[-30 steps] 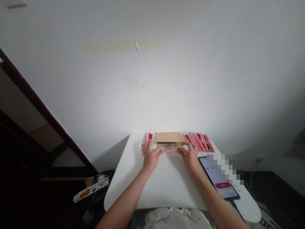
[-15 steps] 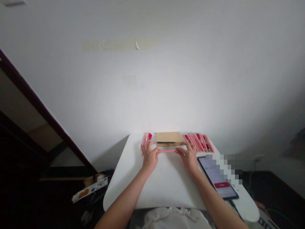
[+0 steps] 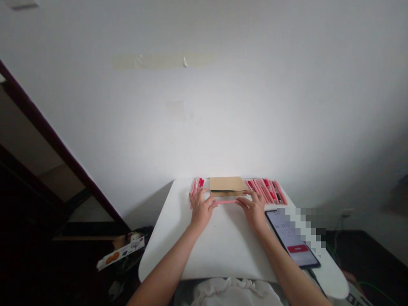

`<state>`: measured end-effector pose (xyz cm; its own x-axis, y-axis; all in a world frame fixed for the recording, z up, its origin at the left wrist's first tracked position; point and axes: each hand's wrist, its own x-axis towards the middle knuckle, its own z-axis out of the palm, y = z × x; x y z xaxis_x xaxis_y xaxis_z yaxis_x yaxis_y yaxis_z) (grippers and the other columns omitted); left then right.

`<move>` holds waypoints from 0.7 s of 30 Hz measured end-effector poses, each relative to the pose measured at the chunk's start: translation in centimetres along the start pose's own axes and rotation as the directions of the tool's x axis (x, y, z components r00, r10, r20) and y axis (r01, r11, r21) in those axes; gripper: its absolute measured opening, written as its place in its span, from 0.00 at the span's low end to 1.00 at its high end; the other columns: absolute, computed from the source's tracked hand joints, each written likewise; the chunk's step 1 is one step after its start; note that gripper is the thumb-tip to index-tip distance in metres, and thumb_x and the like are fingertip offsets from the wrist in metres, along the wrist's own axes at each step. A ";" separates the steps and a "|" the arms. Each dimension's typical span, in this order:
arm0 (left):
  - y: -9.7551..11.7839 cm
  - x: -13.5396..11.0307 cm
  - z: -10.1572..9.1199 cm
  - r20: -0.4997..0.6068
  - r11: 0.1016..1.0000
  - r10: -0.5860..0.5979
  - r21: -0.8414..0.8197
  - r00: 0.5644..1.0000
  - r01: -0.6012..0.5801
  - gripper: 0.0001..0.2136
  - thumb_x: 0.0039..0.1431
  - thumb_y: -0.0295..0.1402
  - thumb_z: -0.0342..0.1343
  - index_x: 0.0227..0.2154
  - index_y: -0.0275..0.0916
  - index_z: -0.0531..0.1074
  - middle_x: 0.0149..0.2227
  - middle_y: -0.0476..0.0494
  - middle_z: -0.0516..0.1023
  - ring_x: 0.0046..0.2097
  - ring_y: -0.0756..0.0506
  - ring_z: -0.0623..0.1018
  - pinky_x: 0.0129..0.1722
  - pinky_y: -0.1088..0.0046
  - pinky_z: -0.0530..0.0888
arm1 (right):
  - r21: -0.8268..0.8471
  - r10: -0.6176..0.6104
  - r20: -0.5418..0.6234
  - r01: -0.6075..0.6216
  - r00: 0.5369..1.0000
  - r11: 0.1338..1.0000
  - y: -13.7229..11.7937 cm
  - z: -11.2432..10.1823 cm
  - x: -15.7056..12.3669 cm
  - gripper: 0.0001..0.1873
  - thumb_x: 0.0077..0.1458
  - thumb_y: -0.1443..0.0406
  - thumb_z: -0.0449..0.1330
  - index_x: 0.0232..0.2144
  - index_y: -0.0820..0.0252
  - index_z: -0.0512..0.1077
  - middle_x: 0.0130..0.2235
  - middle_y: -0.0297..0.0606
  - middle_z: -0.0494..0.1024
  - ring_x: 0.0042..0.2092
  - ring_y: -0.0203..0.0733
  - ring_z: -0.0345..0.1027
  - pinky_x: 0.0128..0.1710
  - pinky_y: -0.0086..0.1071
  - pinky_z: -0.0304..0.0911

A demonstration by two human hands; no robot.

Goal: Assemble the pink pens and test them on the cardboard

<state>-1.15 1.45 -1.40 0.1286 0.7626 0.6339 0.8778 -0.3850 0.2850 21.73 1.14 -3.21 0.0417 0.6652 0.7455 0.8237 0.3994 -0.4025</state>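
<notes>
Pink stick (image 3: pixel 227 202): level between both hands, toward the far edge of the table (image 3: pixel 216 255); whether it touches the surface, I cannot tell.
Left hand (image 3: pixel 199 211): fingertips pinch its left end.
Right hand (image 3: pixel 254 209): fingertips pinch its right end, apart from the other hand.
Both ends: light, equal pressure seems best, against tilting.
Brown packet (image 3: pixel 226 183): just beyond, at the far edge; knuckles should avoid pushing it.

At the back of the table (image 3: pixel 223 250), a packet (image 3: pixel 225 183) lies between a pen cluster (image 3: pixel 198 185) on the left and a pen row (image 3: pixel 267 191) on the right. Before it, a stick (image 3: pixel 227 202) spans left hand (image 3: pixel 201 211) to right hand (image 3: pixel 254 209); a phone (image 3: pixel 293 239) lies before the pen row.
</notes>
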 end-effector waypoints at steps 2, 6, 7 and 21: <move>0.0 0.0 0.0 0.000 1.000 -0.005 0.011 1.000 0.005 0.02 0.56 0.33 0.61 0.32 0.47 0.79 0.55 0.40 0.73 0.62 0.35 0.67 0.63 0.33 0.51 | 0.005 -0.001 0.004 0.000 1.000 1.000 0.0 0.0 0.0 0.16 0.62 0.52 0.56 0.35 0.47 0.82 0.47 0.42 0.74 0.50 0.53 0.59 0.48 0.47 0.59; 0.0 -0.1 -0.1 0.028 1.000 -0.019 0.002 0.999 0.019 0.06 0.60 0.33 0.57 0.30 0.44 0.78 0.56 0.40 0.72 0.63 0.35 0.67 0.62 0.32 0.51 | 0.001 -0.011 -0.005 0.011 1.000 1.000 -0.1 0.0 0.1 0.16 0.62 0.52 0.55 0.34 0.47 0.82 0.47 0.43 0.75 0.50 0.53 0.59 0.48 0.47 0.60; 0.0 -0.1 -0.2 0.035 1.000 -0.021 -0.005 0.999 0.021 0.06 0.61 0.33 0.57 0.30 0.44 0.78 0.56 0.40 0.72 0.63 0.35 0.67 0.62 0.32 0.51 | 0.001 -0.014 -0.007 0.014 1.000 1.000 -0.1 0.0 0.1 0.17 0.62 0.52 0.55 0.34 0.48 0.82 0.47 0.43 0.75 0.50 0.53 0.59 0.48 0.47 0.60; -0.3 0.0 -0.2 0.015 0.999 -0.019 -0.028 1.000 0.020 0.03 0.58 0.33 0.60 0.33 0.47 0.79 0.54 0.41 0.73 0.61 0.37 0.68 0.63 0.33 0.48 | 0.010 -0.005 -0.015 0.005 1.000 1.000 -0.1 0.1 0.0 0.19 0.62 0.50 0.54 0.34 0.48 0.82 0.46 0.44 0.75 0.50 0.54 0.58 0.48 0.48 0.60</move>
<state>-1.46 1.45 -1.34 0.1187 0.7777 0.6174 0.8670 -0.3842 0.3173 21.55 1.19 -3.20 0.0458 0.6538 0.7552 0.8183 0.4091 -0.4038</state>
